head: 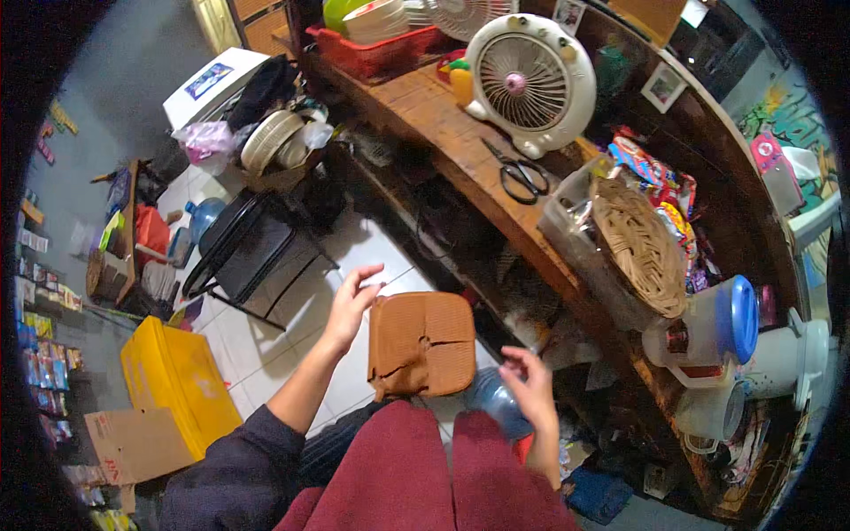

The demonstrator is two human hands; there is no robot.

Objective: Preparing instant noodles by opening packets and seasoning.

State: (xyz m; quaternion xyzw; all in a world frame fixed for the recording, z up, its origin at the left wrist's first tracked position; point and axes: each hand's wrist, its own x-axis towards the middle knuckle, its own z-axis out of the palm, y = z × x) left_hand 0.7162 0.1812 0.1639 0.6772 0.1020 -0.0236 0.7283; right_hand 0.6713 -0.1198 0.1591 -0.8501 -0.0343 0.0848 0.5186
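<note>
A brown plastic stool (pixel 423 345) with a woven-pattern seat stands just before my knees. Its seat is cracked, with a hole near the middle and a broken, sunken corner at the near left. My left hand (pixel 352 305) is at the stool's far left edge, fingers apart and holding nothing. To the right of the seat, my right hand (pixel 529 381) hovers with bent, spread fingers, also without anything in it. Behind that hand, partly hidden, is a blue translucent water jug (pixel 495 401) on the floor.
A wooden counter (pixel 458 143) runs along the right, bearing a white fan (pixel 524 79), black-handled scissors (pixel 523 180), a woven tray (pixel 637 245) and a blue-lidded container (pixel 704 322). Leftward are a black folding chair (pixel 255 252), a yellow box (pixel 176 385) and a cardboard box (pixel 136 445).
</note>
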